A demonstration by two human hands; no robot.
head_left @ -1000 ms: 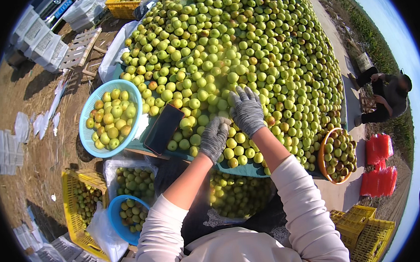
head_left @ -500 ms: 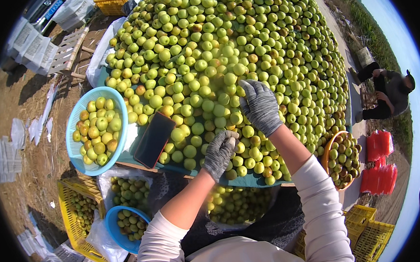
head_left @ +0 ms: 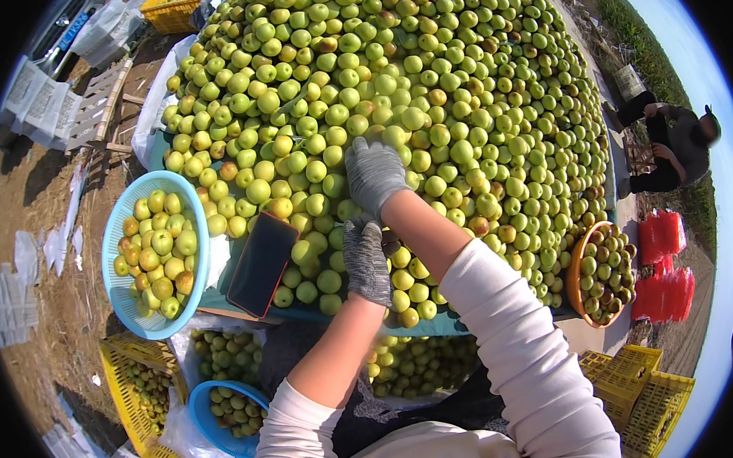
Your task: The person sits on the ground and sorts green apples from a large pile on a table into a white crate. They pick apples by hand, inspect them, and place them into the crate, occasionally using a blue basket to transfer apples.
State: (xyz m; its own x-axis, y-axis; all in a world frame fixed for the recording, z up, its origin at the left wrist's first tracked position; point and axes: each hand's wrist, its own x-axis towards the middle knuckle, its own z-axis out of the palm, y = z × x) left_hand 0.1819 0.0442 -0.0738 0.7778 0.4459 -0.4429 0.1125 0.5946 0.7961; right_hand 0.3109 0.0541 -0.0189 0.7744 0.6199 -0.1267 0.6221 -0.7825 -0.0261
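A wide heap of round yellow-green jujubes [head_left: 495,152], some blushed brown, covers the table before me. My right hand [head_left: 376,174], in a grey knit glove, reaches onto the middle of the heap. Its fingers are close together and bent downward; what they hold, if anything, is hidden. Just nearer to me, my gloved left hand [head_left: 366,260] is closed, and a darker brownish jujube [head_left: 390,243] shows at its right edge. To the left of that hand lies a dark phone [head_left: 262,264] with a red edge. A light-blue basket [head_left: 110,271] of jujubes stands farther left.
An orange basket [head_left: 574,278] of browner jujubes is at the right edge. Below the table are a blue basin [head_left: 199,416] and a yellow crate [head_left: 125,399], both holding fruit. Red bags [head_left: 664,288] and yellow crates [head_left: 662,408] lie right. A person [head_left: 683,142] sits beyond.
My right hand has moved left across the heap, and my left hand has shifted slightly left, so the two now almost touch. The whole view has shifted slightly too.
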